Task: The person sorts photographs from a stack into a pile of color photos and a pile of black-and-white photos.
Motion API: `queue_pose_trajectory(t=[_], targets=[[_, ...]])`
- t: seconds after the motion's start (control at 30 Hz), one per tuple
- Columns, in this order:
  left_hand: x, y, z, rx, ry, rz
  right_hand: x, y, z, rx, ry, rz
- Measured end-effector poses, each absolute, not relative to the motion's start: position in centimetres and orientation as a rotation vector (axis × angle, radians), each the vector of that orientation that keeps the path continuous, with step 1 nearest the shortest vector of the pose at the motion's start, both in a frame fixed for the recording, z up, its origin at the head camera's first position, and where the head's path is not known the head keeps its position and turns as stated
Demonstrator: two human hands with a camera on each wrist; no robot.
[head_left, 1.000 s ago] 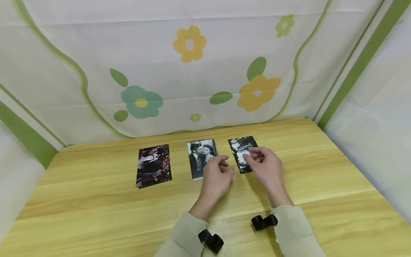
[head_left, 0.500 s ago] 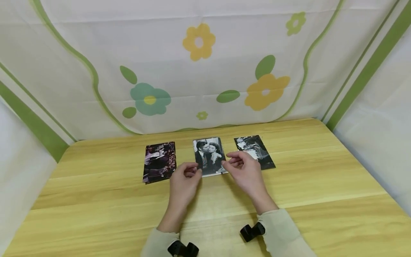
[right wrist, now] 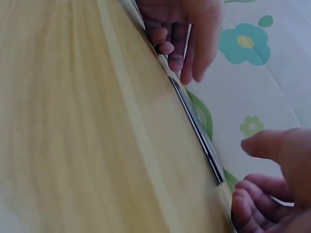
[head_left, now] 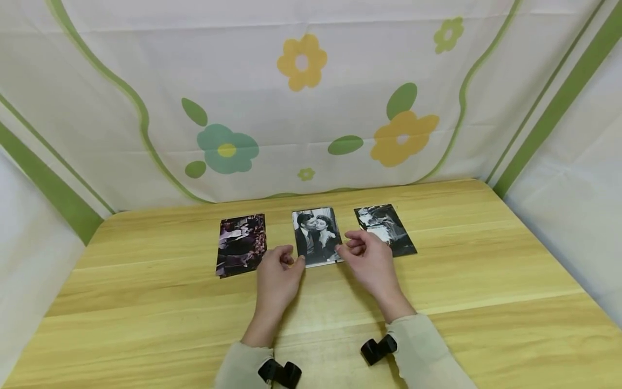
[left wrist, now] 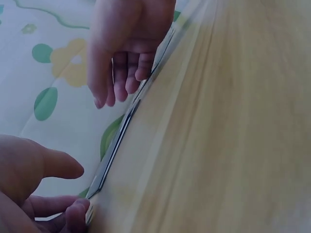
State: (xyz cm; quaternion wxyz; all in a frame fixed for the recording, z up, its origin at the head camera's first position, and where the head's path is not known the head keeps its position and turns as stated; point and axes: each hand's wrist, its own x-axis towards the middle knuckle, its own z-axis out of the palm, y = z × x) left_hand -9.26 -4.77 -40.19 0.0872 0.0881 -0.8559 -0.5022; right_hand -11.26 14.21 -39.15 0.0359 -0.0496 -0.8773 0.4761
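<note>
In the head view, a black-and-white photo of a couple (head_left: 317, 237) tops a small stack in the middle of the table. My left hand (head_left: 278, 275) is at its lower left corner, thumb tip right by the edge, fingers loosely bent. On the other side, my right hand (head_left: 371, 265) has its thumb near the right edge, overlapping part of another black-and-white photo (head_left: 400, 237). Both wrist views show the stack's thin edge (left wrist: 119, 141) lying low between the hands, with thumbs and fingers spread apart and nothing pinched.
A stack topped by a dark colour photo (head_left: 241, 243) lies to the left. Beneath everything is a wood-grain table (head_left: 160, 324). A white flowered cloth (head_left: 170, 59) hangs behind its back edge, and pale cloth flanks both sides. Black wrist cameras (head_left: 280, 373) sit at the cuffs.
Both hands have moved left from the right-hand photo to either side of the middle stack. The head view has shifted slightly. Over the last half second the hands barely move.
</note>
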Motion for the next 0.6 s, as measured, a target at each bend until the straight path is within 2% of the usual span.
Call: queue_pose_trajectory(t=[0.33,0.6], targets=[[-9.5,-3.9,-40.1,0.228,-2.656,-1.312,-11.2,13.4,-39.8,-0.095,-2.856,1.168],[-9.4,-3.8,-40.3,0.248,-2.641,-1.329,-11.0,13.0,-40.1,-0.12,-2.852,1.148]])
